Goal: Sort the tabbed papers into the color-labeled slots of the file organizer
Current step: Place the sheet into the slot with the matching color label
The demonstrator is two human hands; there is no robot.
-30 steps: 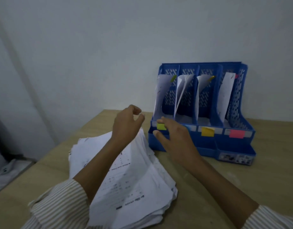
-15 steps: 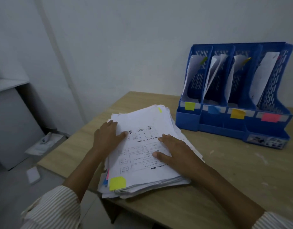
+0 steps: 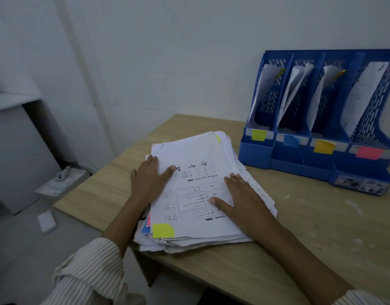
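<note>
While both hands lie flat on paper stack [image 3: 202, 190] at desk [image 3: 299, 227] corner, nothing's gripped: left hand [image 3: 149, 181] and right hand [image 3: 242, 199] fingers straight, pressing. Organizer [image 3: 299, 166] sits apart, right. Risk: stack overhangs edge w/ loose sheets; lifting top yellow-green tab sheet [image 3: 163, 230] could drag others off.

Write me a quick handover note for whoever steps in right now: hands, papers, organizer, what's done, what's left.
Left hand: open, flat on the paper stack's left edge.
Right hand: open, flat on the top sheet.
The top sheet carries a yellow-green tab at its near corner; pink and blue tabs peek out below it.
Blue organizer stands far right on the desk; slots are labeled, left to right, yellow-green, blue, orange-yellow, pink.
Done: each slot holds some paper.
Left: almost the whole stack. The top sheet probably goes to the leftmost slot.
</note>
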